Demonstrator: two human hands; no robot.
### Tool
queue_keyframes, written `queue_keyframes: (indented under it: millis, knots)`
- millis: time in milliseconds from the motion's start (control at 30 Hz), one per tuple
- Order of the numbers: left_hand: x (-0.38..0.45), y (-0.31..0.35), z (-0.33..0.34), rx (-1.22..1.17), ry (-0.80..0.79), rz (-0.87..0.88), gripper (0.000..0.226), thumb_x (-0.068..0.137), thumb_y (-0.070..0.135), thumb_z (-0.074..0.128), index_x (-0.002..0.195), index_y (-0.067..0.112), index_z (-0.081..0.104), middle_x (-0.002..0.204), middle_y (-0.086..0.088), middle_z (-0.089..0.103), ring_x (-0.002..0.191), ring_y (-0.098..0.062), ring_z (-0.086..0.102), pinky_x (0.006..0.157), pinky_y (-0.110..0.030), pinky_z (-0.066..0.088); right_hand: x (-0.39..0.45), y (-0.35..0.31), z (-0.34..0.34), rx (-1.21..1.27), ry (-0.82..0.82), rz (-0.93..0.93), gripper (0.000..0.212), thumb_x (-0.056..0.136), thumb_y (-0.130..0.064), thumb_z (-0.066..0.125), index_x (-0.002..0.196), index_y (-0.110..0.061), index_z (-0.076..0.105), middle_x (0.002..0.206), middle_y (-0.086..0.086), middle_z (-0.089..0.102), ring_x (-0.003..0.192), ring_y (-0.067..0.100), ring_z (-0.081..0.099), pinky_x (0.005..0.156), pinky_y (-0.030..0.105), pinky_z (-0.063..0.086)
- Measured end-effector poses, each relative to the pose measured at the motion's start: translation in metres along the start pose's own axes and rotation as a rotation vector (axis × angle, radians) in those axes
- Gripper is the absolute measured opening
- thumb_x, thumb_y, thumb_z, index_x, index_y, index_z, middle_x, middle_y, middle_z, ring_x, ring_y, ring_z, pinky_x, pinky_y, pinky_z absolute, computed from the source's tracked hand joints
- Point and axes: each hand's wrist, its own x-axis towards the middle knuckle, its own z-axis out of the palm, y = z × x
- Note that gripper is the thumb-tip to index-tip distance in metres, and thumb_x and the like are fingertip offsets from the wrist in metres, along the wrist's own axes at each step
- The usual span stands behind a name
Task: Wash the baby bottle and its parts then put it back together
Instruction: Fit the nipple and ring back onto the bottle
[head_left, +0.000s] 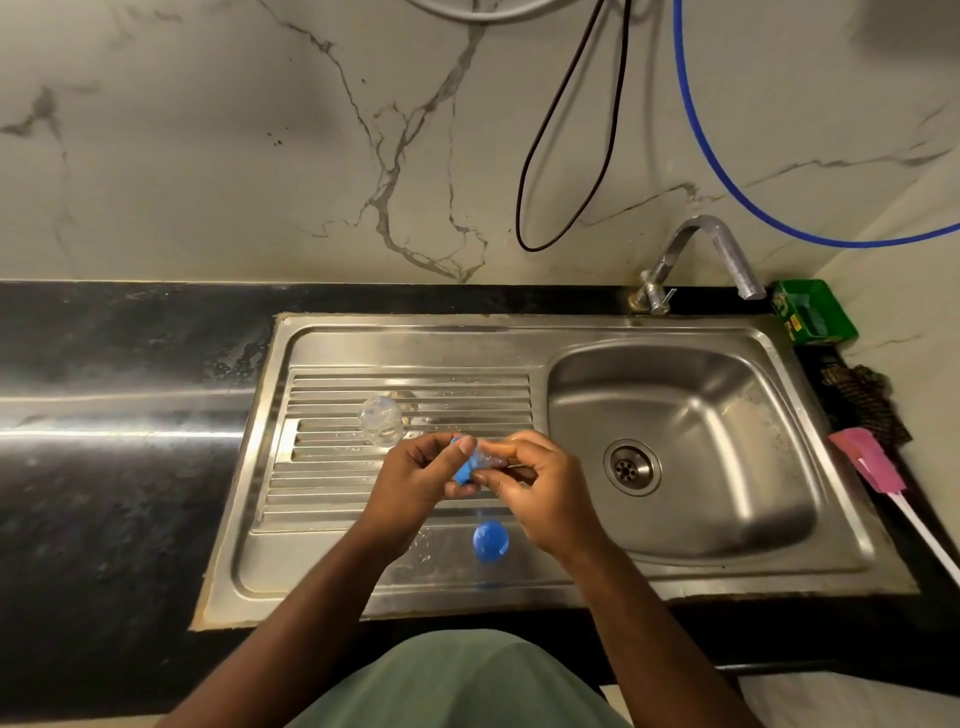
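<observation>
Together left hand (415, 480) and right hand (540, 488) grip blue collar (462, 472).

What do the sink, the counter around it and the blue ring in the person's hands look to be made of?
Sink: stainless steel by its brushed grey sheen. Counter: polished dark stone, probably granite, glossy and speckled. Blue ring: likely plastic, opaque with even colour.

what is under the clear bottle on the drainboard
The clear bottle lies on the ribbed steel drainboard, whose wet ridges show through its wall. Nothing else shows beneath it. The hands' grip hides its near lower edge.
</observation>
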Motion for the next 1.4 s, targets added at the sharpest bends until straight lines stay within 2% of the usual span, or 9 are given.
queue_keyframes:
  millis: [133,300,433,767,1067,1167,1233,1300,1400]
  knots:
    - [0.001,-0.002,0.002,-0.044,0.068,-0.072,0.036,0.090,0.037,0.069,0.096,0.003,0.079,0.097,-0.021,0.077,0.089,-0.029,0.073,0.076,-0.035,0.064,0.002,-0.006,0.005,-0.173,0.012,-0.177,0.015,0.089,-0.012,0.080,0.103,-0.009,0.079,0.092,-0.005,0.070,0.082,0.007,0.068,0.073,0.016,0.056]
    - [0.000,0.003,-0.001,-0.001,0.020,-0.035,0.036,0.094,0.032,0.065,0.105,0.000,0.077,0.094,-0.016,0.077,0.085,-0.023,0.074,0.070,-0.030,0.062,0.005,-0.005,0.001,-0.018,0.060,0.001,0.015,0.088,-0.015,0.081,0.102,-0.011,0.080,0.089,-0.002,0.077,0.084,0.014,0.076,0.076,0.025,0.061]
    - [0.000,0.001,-0.005,-0.082,0.096,-0.071,0.040,0.090,0.031,0.069,0.105,-0.005,0.075,0.091,-0.019,0.076,0.081,-0.026,0.073,0.069,-0.031,0.063,-0.007,-0.005,0.019,-0.200,0.079,-0.239,0.012,0.089,-0.008,0.079,0.101,-0.009,0.078,0.092,-0.004,0.069,0.083,0.005,0.066,0.076,0.016,0.053]
    - [0.002,0.009,-0.010,0.109,0.092,-0.116,0.041,0.096,0.045,0.065,0.104,0.007,0.080,0.086,-0.009,0.080,0.078,-0.020,0.076,0.071,-0.027,0.059,0.003,-0.001,0.022,-0.078,-0.139,-0.011,0.053,0.088,-0.028,0.081,0.137,-0.022,0.062,0.125,-0.011,0.063,0.112,0.008,0.064,0.093,0.028,0.058]
    - [0.014,0.014,-0.019,0.579,0.219,-0.074,0.062,0.100,0.065,0.043,0.099,0.016,0.081,0.084,-0.004,0.080,0.072,-0.017,0.075,0.067,-0.034,0.061,0.013,0.007,0.023,0.092,-0.080,0.211,0.043,0.082,-0.031,0.087,0.115,-0.025,0.060,0.109,-0.013,0.071,0.101,-0.006,0.067,0.081,0.012,0.054]
    - [0.029,0.003,-0.035,0.882,0.503,0.193,0.054,0.093,0.061,0.064,0.135,0.026,0.066,0.137,-0.002,0.067,0.121,-0.014,0.061,0.097,-0.036,0.051,0.016,0.008,0.023,0.164,-0.023,0.263,0.053,0.082,-0.029,0.087,0.125,-0.026,0.057,0.114,-0.014,0.069,0.104,-0.006,0.066,0.083,0.015,0.056]
    - [0.044,-0.006,-0.046,1.014,0.573,0.094,0.082,0.086,0.061,0.076,0.155,0.033,0.042,0.166,-0.004,0.033,0.152,-0.027,0.030,0.114,-0.057,0.034,0.022,0.008,0.025,0.164,-0.012,0.261,0.051,0.082,-0.025,0.087,0.125,-0.026,0.060,0.113,-0.014,0.069,0.102,-0.003,0.068,0.080,0.016,0.057]
    - [0.056,-0.014,-0.053,1.090,0.559,-0.028,0.097,0.084,0.059,0.079,0.162,0.035,0.027,0.173,-0.006,0.016,0.159,-0.032,0.016,0.117,-0.066,0.028,0.027,0.007,0.028,0.156,-0.050,0.252,0.046,0.082,-0.020,0.087,0.121,-0.028,0.062,0.113,-0.016,0.068,0.101,-0.001,0.068,0.080,0.017,0.057]
    - [0.064,-0.018,-0.060,0.975,0.532,-0.049,0.091,0.086,0.042,0.084,0.161,0.028,0.034,0.165,-0.008,0.038,0.149,-0.032,0.038,0.112,-0.057,0.040,0.033,0.005,0.031,0.202,-0.068,0.261,0.045,0.083,-0.015,0.086,0.120,-0.029,0.063,0.115,-0.016,0.067,0.101,0.003,0.069,0.083,0.019,0.058]
